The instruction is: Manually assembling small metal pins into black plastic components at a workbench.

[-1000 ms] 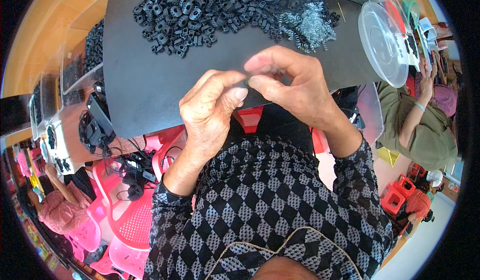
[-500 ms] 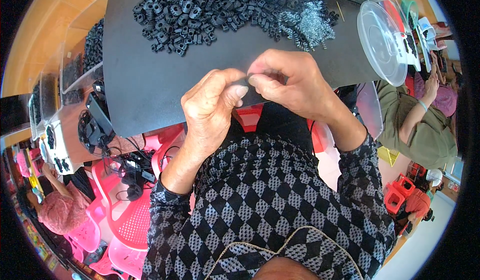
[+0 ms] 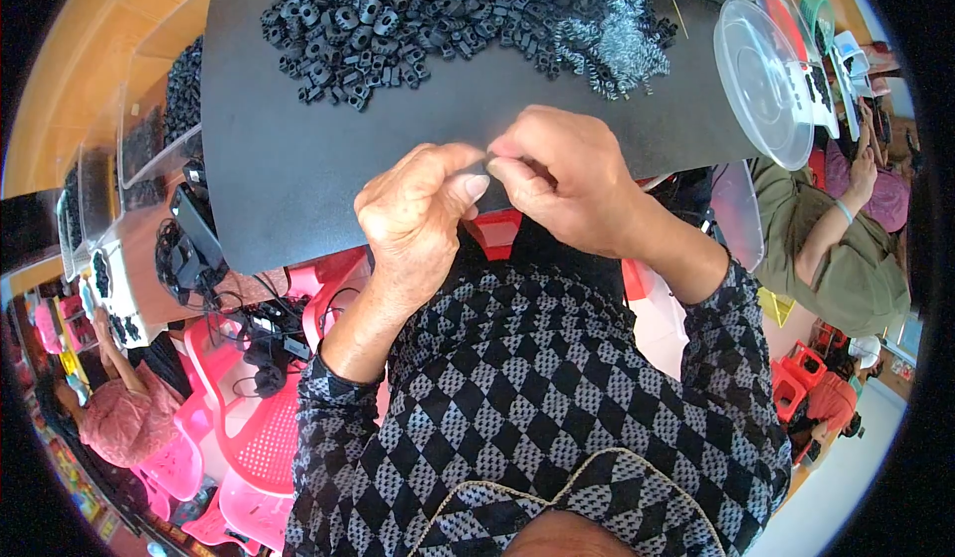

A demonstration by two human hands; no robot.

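Over the table's near edge my two hands meet, fingertips almost touching. My left hand point(image 3: 413, 214) is closed in a pinch, thumb against forefinger, on a small black plastic part that is mostly covered by the fingers. From the right, my right hand point(image 3: 572, 179) also pinches at that spot, its other fingers curled; what its tips hold is hidden. Beyond the hands lies a large heap of small black plastic parts point(image 3: 398, 25) with holes in them. A pile of small silvery coil springs point(image 3: 625, 52) rests against the heap's right side.
The dark table point(image 3: 298, 179) spreads under the heap. To its right is a round clear plastic lid point(image 3: 761, 85); a thin stick point(image 3: 680, 18) lies near the springs. Clear bins point(image 3: 149, 139) of black parts stand left. Pink chairs point(image 3: 264, 438) and co-workers point(image 3: 836, 229) are on both sides.
Both hands keep pinching at the same place. The right hand has tilted and shifted slightly down and left; the left hand has moved a little left. The heap and springs look the same.
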